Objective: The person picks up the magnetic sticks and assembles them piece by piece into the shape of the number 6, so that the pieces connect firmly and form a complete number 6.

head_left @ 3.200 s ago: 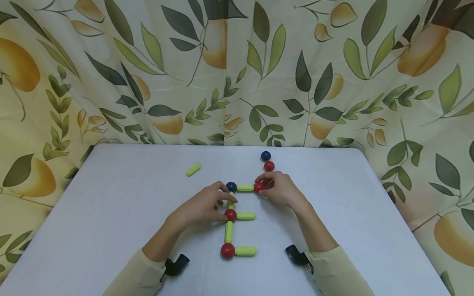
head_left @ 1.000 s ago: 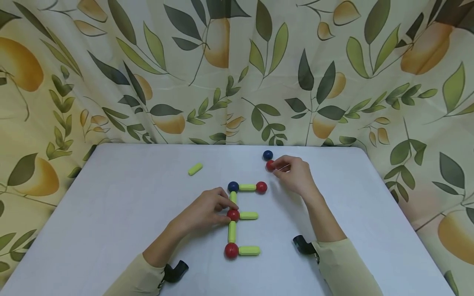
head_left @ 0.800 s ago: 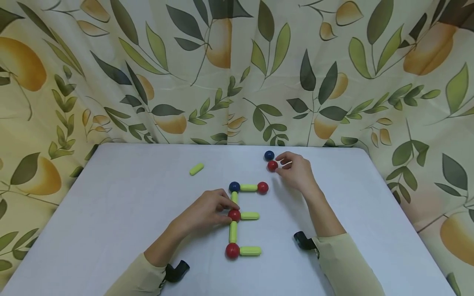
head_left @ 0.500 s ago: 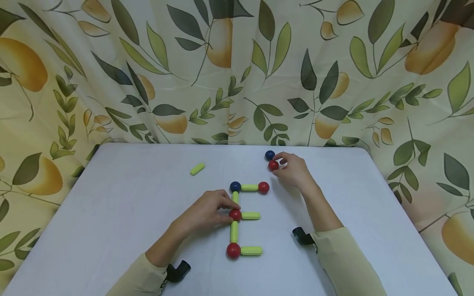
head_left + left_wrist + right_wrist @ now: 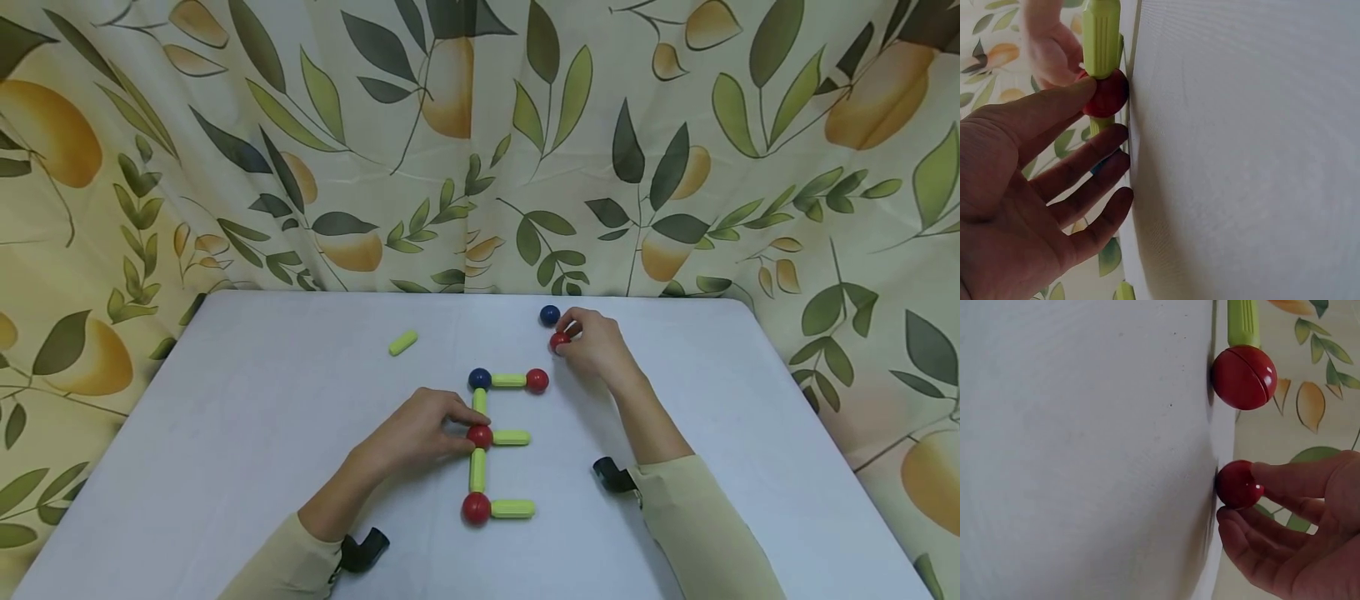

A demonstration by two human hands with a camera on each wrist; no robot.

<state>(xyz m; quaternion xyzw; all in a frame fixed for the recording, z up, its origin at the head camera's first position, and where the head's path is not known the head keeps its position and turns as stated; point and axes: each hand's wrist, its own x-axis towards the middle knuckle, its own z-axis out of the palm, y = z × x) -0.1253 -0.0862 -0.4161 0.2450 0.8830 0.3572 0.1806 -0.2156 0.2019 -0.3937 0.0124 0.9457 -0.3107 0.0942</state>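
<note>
A frame of yellow-green rods and balls lies flat on the table. My left hand (image 5: 420, 429) pinches its middle red ball (image 5: 480, 437) between thumb and fingers; the left wrist view shows the thumb (image 5: 1079, 90) on that ball. From there one short rod (image 5: 512, 437) points right. A blue ball (image 5: 480, 379) forms the top corner, joined by a rod to another red ball (image 5: 536, 381). Farther back, my right hand (image 5: 596, 346) holds a loose red ball (image 5: 1235, 484) with thumb and fingertips, close at the tabletop. The bottom red ball (image 5: 476, 508) bears a rod too.
A loose blue ball (image 5: 550, 315) sits near the back edge, just beyond the right fingers. One loose yellow-green rod (image 5: 402, 342) lies back left. The white table (image 5: 225, 433) ends at a fruit-and-leaf patterned curtain (image 5: 360, 192). Black wrist cameras (image 5: 365, 551) hang at both sleeves.
My right hand has left the frame's upper red ball and taken hold of the loose one, which has shifted slightly away from the loose blue ball. My left hand stays at the middle ball.
</note>
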